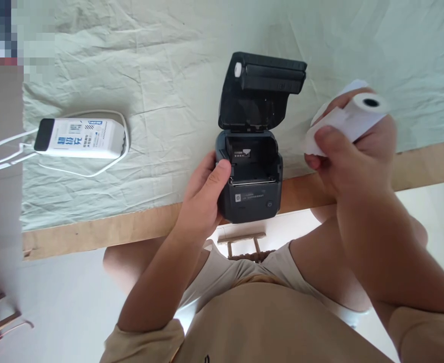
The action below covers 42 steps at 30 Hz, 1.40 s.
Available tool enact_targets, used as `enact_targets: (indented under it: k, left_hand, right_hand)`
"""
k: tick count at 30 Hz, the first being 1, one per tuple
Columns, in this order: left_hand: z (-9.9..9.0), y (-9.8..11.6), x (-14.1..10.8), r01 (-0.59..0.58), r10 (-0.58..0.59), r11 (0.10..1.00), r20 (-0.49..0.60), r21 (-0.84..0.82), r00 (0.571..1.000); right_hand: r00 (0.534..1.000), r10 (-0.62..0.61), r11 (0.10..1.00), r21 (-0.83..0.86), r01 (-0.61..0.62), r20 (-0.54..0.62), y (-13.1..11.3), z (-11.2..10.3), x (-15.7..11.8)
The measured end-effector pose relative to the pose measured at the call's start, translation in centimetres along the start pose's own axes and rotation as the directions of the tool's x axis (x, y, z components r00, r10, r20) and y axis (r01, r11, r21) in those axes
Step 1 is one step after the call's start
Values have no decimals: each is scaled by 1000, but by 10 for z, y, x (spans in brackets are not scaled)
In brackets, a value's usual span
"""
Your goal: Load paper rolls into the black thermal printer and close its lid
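A small black label printer (252, 201) is at the table's front edge, its lid (240, 103) swung up and back. The paper bay inside shows a small printed sticker and no roll. My left hand (209, 189) grips the printer's left side, thumb on its top edge. To the right of the printer, my right hand (352, 138) is closed around a roll of white paper (358, 113) with a dark core. A loose strip of the paper lies under my right thumb, and more white paper shows behind the fingers.
On the left lies a white power bank (89, 138) with a black end, blue print and a white cable (121, 121) looped round it. A wrinkled pale green cloth (161, 91) covers the table. Its wooden edge (104, 227) runs above my legs.
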<state>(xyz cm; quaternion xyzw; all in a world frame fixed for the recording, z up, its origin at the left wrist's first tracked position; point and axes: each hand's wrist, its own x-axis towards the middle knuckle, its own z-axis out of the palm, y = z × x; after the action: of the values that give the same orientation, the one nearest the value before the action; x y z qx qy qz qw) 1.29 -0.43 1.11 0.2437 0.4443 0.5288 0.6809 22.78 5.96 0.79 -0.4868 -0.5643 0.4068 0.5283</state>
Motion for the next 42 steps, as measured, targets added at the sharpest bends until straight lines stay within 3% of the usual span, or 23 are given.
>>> enact_targets:
  k: [4, 8, 13, 19, 21, 23, 25, 26, 29, 31, 37, 42]
  left_hand:
    - [-2, -1, 0, -3, 2, 1000, 0, 20, 1000]
    - [-3, -3, 0, -12, 12, 1000, -1, 24, 1000]
    - [-3, -1, 0, -2, 2, 1000, 18, 30, 1000]
    - [-2, 1, -2, -6, 5, 998, 13, 66, 1000]
    - [-2, 1, -2, -5, 4, 999, 20, 53, 1000]
    - [-2, 1, -2, -4, 3, 999, 28, 45, 1000]
    - [-3, 0, -2, -7, 6, 999, 29, 54, 1000]
    - [-3, 0, -1, -8, 6, 998, 26, 58, 1000]
    - [-4, 0, -1, 6, -7, 998, 17, 55, 1000]
    - [-4, 0, -1, 14, -14, 999, 18, 43, 1000]
    - [-6, -3, 1, -29, 27, 998, 40, 48, 999]
    - [-5, -3, 0, -23, 21, 997, 23, 79, 1000]
  right_hand:
    - [980, -136, 973, -165, 160, 147, 16, -5, -7]
    - [943, -290, 819, -467, 334, 166, 13, -11, -7]
    - [945, -283, 768, -552, 325, 162, 19, -13, -6]
    - [962, -164, 755, -599, 266, 219, 21, -7, -10]
    - [921, -321, 699, -601, 388, 221, 17, -11, -10]
    - [817, -556, 593, -616, 519, 153, 15, -21, -7]
    - [745, -665, 524, -675, 519, 55, 16, -35, -1]
    - [755, -655, 520, -711, 473, 22, 17, -42, 3]
    - [870, -492, 526, -788, 321, 26, 24, -56, 13]
    - [915, -401, 516, -816, 260, 38, 27, -58, 18]
    - [957, -290, 618, -759, 204, 21, 27, -49, 20]
    - [971, -238, 638, -758, 134, -28, 28, -48, 15]
